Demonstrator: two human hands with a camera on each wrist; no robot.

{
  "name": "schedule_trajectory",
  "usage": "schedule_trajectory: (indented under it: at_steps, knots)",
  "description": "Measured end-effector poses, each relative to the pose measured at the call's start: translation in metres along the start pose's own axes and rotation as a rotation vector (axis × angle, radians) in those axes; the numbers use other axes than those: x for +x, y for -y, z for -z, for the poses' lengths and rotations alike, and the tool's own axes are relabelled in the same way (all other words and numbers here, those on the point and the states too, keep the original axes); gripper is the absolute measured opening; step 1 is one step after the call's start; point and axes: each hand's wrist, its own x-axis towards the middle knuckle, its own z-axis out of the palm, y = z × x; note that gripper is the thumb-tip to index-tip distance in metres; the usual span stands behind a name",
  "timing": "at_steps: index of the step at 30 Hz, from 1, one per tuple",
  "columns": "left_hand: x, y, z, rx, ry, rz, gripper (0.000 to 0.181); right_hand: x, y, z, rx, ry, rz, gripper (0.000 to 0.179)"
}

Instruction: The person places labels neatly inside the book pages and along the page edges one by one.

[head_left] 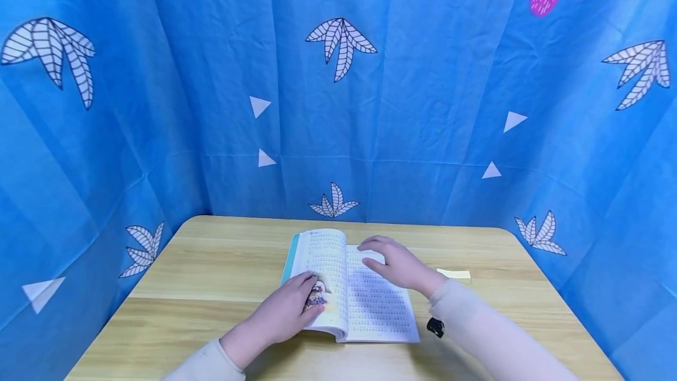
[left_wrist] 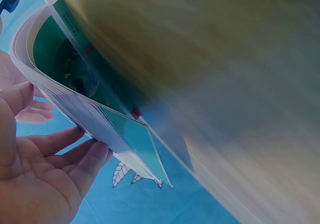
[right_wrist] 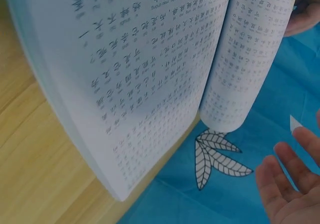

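Observation:
An open book (head_left: pixel 378 304) with lines of printed characters lies on the table, its left pages thick and curving up toward the spine. My left hand (head_left: pixel 282 310) rests on the lower left page, beside a coloured picture (head_left: pixel 317 293). In the left wrist view, its fingers (left_wrist: pixel 82 159) touch the page side of the book, and the green cover (left_wrist: pixel 135 136) shows beneath. My right hand (head_left: pixel 399 263) hovers over the upper right page, with fingers extended and nothing held. From the right wrist, this hand (right_wrist: pixel 295 184) appears apart from the printed page (right_wrist: pixel 145 88).
A small pale yellow strip (head_left: pixel 453 276) lies on the wooden table (head_left: pixel 222 263), to the right of the book and beyond the right forearm. A small black device (head_left: pixel 436 327) sits at the right wrist. Blue patterned curtain (head_left: pixel 423 104) surrounds the table's back and sides.

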Motion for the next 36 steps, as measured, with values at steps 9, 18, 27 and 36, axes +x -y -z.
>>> schedule_trajectory:
  at_steps: [9,18,27,36]
  knots:
    - [-0.001,0.001,0.000,-0.002,-0.004,0.002,0.061,-0.010,-0.006,0.009,0.004,-0.029,-0.014,0.030]
    - [-0.002,0.001,0.000,0.005,-0.015,-0.009,0.060,-0.021,-0.015,0.017,0.008,-0.053,-0.047,0.029]
    - [0.001,0.001,0.000,0.019,-0.014,-0.009,0.062,-0.031,-0.028,0.028,0.013,-0.086,-0.087,0.026]
    - [-0.001,0.000,0.002,0.004,-0.004,-0.004,0.061,-0.040,-0.038,0.043,0.022,-0.134,-0.122,0.027]
